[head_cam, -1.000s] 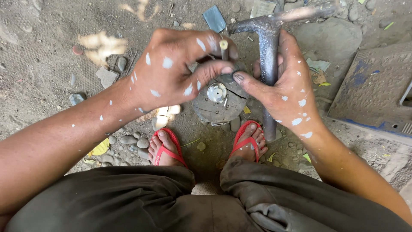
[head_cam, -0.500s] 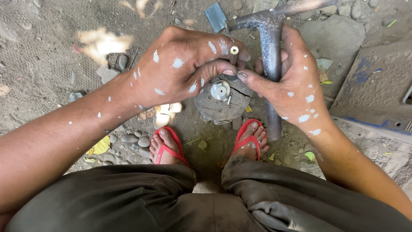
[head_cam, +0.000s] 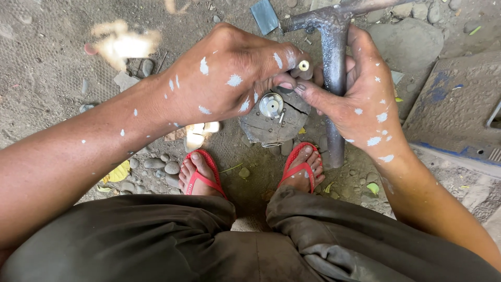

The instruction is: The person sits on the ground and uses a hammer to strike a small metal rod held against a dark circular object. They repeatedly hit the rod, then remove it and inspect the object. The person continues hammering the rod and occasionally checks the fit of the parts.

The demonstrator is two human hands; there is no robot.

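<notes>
My left hand (head_cam: pixel 224 78), flecked with white paint, is closed around a small brass-tipped part (head_cam: pixel 303 66) above a round dirty metal piece (head_cam: pixel 271 122). That piece rests on the ground between my feet and has a shiny silver hub (head_cam: pixel 271 104) in its middle. My right hand (head_cam: pixel 360 91) wraps the upright shaft of a grey T-shaped metal tool (head_cam: pixel 334 68); its thumb reaches left to touch the left hand's fingertips over the hub. What lies under the fingers is hidden.
I squat on dirt and pebbles, both feet in red flip-flops (head_cam: pixel 201 175) (head_cam: pixel 300 167). A blue-stained concrete slab (head_cam: pixel 459 115) lies at right, a flat rock (head_cam: pixel 404 36) behind the tool, and a small blue-grey plate (head_cam: pixel 264 15) at top.
Both hands have drawn closer together over the hub. The left hand now covers more of the round piece, and the brass-tipped part sits nearer the tool's shaft.
</notes>
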